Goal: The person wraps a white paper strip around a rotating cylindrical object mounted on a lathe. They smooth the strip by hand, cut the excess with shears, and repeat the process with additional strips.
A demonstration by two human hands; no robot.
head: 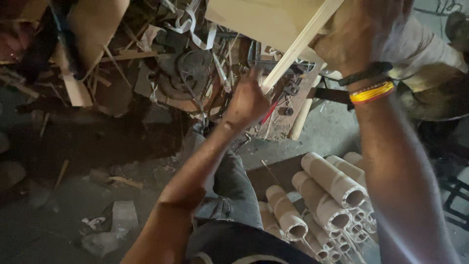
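Two hands are on one pale board (264, 19) in the upper middle of the frame. I see its flat face at the top and a long light edge running diagonally from the top right down toward the centre. My left hand (246, 102), in the middle of the frame, is closed around the lower end of that edge, fingers curled under and thumb up against the wood. My right hand (359, 29), at the upper right, is clamped over the upper part of the board, fingers folded around it; a black band and a yellow-orange bangle (372, 91) sit on that wrist.

Just below the board, near the left hand, a red-handled tool (269, 112) lies among metal bits, and a light wooden strip (304, 113) slants down to its right. Behind them, in the upper centre, I make out a dark round metal part (188, 73) amid white strapping and wood offcuts (117, 56).

At the lower right of the frame a stack of cardboard tubes (332, 190) lies on its side, open ends facing the lower right. My grey trouser leg (234, 181) runs down the lower centre. The dusty floor (63, 205) fills the lower left, with a pale crumpled scrap (122, 215) on it.
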